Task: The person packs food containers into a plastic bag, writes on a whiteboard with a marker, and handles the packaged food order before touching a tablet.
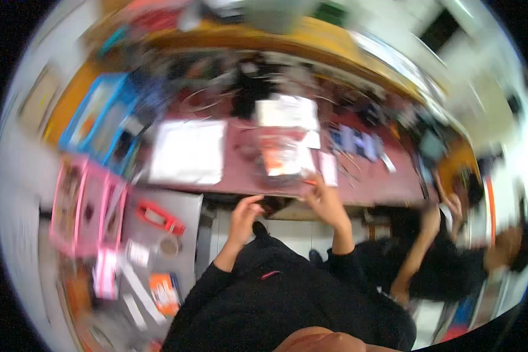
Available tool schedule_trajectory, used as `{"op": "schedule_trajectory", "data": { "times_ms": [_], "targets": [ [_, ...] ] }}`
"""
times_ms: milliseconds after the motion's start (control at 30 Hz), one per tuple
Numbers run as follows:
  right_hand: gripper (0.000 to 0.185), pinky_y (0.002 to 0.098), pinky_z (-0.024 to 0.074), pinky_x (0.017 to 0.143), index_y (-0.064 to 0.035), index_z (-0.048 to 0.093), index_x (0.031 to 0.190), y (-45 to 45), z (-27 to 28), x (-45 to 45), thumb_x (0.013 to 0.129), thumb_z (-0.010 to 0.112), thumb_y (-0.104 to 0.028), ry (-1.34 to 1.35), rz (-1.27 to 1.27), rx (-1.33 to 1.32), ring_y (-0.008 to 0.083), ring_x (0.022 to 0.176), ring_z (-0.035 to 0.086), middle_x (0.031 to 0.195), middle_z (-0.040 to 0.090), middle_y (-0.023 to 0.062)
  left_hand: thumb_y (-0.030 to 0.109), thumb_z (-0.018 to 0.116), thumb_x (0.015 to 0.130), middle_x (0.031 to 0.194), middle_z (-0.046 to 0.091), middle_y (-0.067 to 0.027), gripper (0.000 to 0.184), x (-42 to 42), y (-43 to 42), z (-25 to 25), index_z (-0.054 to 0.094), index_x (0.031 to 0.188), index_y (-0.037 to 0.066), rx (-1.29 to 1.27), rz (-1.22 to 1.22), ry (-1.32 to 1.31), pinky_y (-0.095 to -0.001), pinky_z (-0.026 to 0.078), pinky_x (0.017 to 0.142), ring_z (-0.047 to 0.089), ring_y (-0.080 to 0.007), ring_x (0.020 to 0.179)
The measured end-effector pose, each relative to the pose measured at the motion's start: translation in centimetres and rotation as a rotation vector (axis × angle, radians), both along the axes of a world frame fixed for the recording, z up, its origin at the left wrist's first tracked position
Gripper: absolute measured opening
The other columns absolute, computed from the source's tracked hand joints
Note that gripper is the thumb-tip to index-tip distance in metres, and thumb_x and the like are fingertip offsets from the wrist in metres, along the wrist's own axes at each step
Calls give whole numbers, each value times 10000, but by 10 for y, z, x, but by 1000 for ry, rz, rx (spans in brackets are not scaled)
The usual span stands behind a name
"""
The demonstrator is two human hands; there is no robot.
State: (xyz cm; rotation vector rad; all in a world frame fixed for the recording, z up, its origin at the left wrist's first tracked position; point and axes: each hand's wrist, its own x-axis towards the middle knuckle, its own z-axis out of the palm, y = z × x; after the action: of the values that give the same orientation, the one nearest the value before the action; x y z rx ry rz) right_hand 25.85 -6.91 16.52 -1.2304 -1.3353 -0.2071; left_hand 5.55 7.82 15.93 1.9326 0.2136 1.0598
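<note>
My right hand (327,205) is at the front edge of the reddish bench (240,176), its fingers pinched together. A small orange-red bit (309,182) shows at the fingertips, too blurred to name. Just beyond lies a clear plastic bag with orange and white print (278,155), and a pale slip of paper (328,169) is beside the fingers. My left hand (243,220) hangs in front of the bench edge, fingers loosely curved and apart, holding nothing visible. Behind the bag are white papers (287,111). A white sheet or packet (188,152) lies to the left.
Blue (97,120) and pink (88,205) trays stand left. A grey side table (185,258) bears a red tool (158,217), a tape roll (169,245) and an orange-white packet (164,293). Tools (349,164) lie right on the bench. Another person (452,264) is at right.
</note>
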Motion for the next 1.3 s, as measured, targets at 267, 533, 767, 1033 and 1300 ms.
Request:
{"op": "schedule_trajectory", "data": {
  "times_ms": [267,533,767,1033,1300],
  "targets": [
    [511,400,486,812,-10,490,1243,-41,-272,-85,811,659,-224,-342,980,-1431,354,943,608,1118,597,214,290,535,918,877,657,-106,349,-73,-209,-303,542,1182,62,-847,411,508,-309,481,677,617,-188,762],
    [460,417,477,826,-108,516,1237,4,-328,-187,810,640,-228,-784,1429,-1339,363,956,605,1039,636,185,380,588,868,957,630,-134,455,-205,-347,-335,531,1213,89,-1030,839,657,-375,480,789,611,-279,875],
    [302,415,479,787,-72,573,1057,-5,-336,-352,799,633,-219,-707,1474,-1310,353,913,609,977,640,166,359,743,711,1211,506,-153,726,-361,-412,-391,424,1306,91,-591,1364,952,-448,415,917,473,-344,1134],
    [348,428,468,826,-71,582,1085,-81,-361,-442,795,645,-253,-816,1632,-1469,337,937,596,966,632,168,289,839,428,1243,411,-134,1155,-411,-332,-439,263,1414,115,-552,1375,984,-540,352,890,393,-334,1172],
    [477,344,505,755,-70,488,1260,-51,-333,-384,859,624,-287,-246,1317,-1741,209,896,614,1000,618,131,248,787,419,1124,421,-130,1201,-445,-344,-318,198,1457,121,-665,1190,892,-450,355,847,413,-315,1055]
  ]
}}
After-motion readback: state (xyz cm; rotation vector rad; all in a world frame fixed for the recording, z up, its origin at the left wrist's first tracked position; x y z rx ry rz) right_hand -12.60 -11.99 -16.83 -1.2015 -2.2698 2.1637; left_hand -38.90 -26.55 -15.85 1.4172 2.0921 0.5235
